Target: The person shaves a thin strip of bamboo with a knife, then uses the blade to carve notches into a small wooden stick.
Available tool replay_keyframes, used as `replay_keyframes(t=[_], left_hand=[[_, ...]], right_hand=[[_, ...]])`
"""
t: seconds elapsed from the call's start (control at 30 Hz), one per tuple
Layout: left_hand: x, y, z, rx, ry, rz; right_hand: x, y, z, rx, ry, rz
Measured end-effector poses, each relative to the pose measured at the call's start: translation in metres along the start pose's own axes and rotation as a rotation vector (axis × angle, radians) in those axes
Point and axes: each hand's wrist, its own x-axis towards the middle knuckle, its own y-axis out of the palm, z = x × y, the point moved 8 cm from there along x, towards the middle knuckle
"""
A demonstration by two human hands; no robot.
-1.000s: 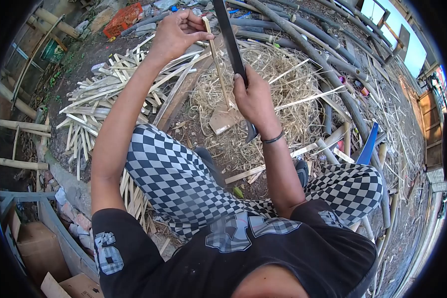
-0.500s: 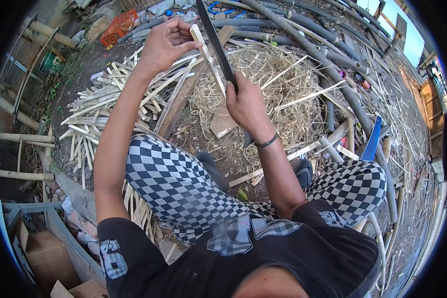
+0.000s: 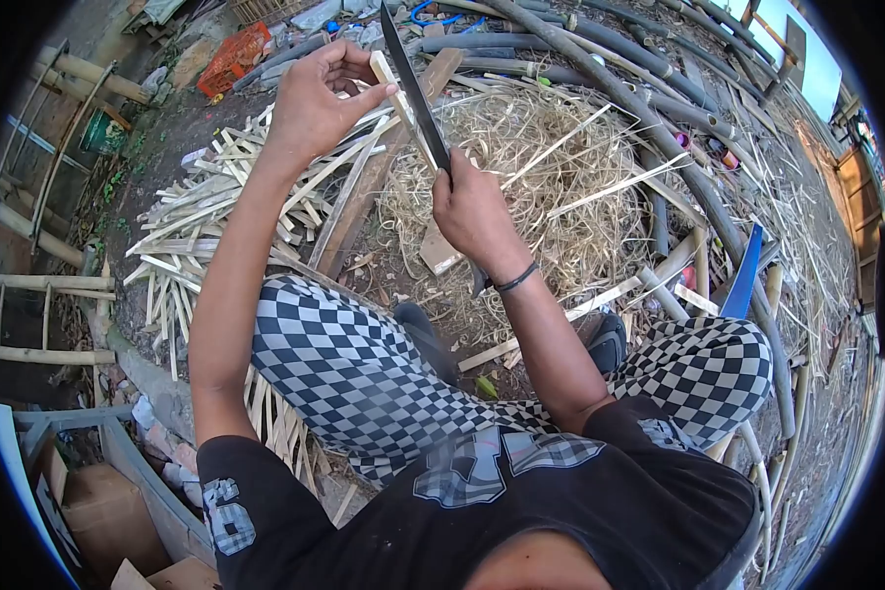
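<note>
My left hand [image 3: 317, 106] pinches the upper end of a pale bamboo strip [image 3: 383, 73] between thumb and fingers. The strip slants down towards my right hand [image 3: 477, 211], which is closed round the handle of a long dark-bladed machete [image 3: 415, 90]. Its blade points up and away from me, running along the strip's right side and overlapping it near my right fingers. The lower end of the strip is hidden behind the blade and my right hand.
Cut bamboo strips [image 3: 206, 211] lie heaped on the left. Curly shavings [image 3: 560, 187] cover the ground ahead, beside a wooden plank [image 3: 356, 211]. Dark poles [image 3: 693, 182] lie behind and to the right, near a blue saw blade [image 3: 745, 275]. An orange crate [image 3: 234, 59] stands at the back left.
My right hand and the machete have shifted left, bringing the blade closer along the strip. My left hand keeps its pinch and has moved only slightly.
</note>
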Motion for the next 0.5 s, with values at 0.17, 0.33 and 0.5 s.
replay_keyframes(t=[0.17,0.33,0.5], left_hand=[[0.002,-0.003,0.004,-0.021,-0.092,-0.079],[0.0,0.002,-0.008,-0.099,-0.036,-0.093],[-0.002,0.014,-0.029,0.091,0.016,-0.031]], right_hand=[[0.001,0.0,-0.002,-0.028,0.044,0.028],[0.007,-0.024,0.02,0.17,-0.047,-0.026],[0.015,-0.04,0.047,0.116,-0.087,-0.087]])
